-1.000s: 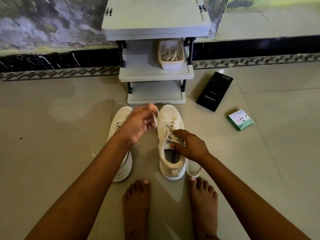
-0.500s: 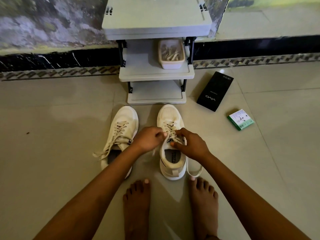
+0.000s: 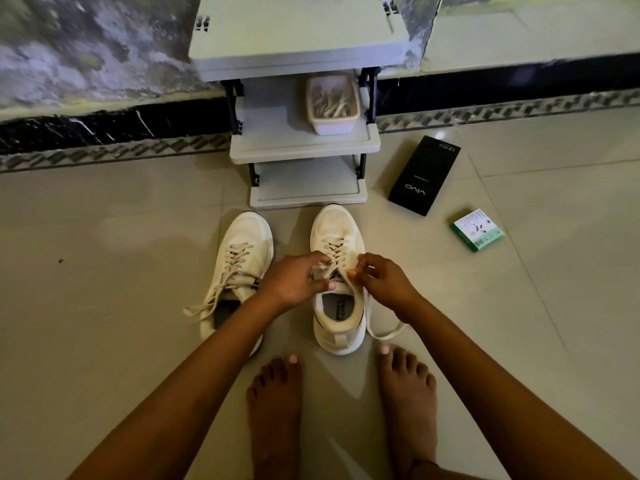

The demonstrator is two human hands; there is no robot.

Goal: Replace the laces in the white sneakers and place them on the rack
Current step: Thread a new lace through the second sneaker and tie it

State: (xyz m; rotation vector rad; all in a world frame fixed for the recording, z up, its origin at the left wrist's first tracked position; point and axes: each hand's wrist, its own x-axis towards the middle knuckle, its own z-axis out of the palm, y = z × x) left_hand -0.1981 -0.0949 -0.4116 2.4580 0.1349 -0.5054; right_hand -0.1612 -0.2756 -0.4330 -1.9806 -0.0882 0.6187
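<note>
Two white sneakers stand side by side on the tiled floor, toes toward a grey rack (image 3: 304, 148). The left sneaker (image 3: 242, 258) is laced, its loose ends trailing off to the left. Over the tongue of the right sneaker (image 3: 337, 233) my left hand (image 3: 294, 284) pinches the lace at the upper eyelets. My right hand (image 3: 384, 280) pinches the lace (image 3: 382, 332) on the other side, and a loop of it hangs onto the floor right of the heel.
A white tub of laces (image 3: 332, 105) sits on the rack's middle shelf. A black phone box (image 3: 424, 174) and a small green-and-white box (image 3: 477, 230) lie on the floor to the right. My bare feet (image 3: 277, 403) stand just behind the sneakers.
My left hand came down from above the left sneaker to the right sneaker's laces. Both hands now pinch the lace at the tongue. The left sneaker is uncovered.
</note>
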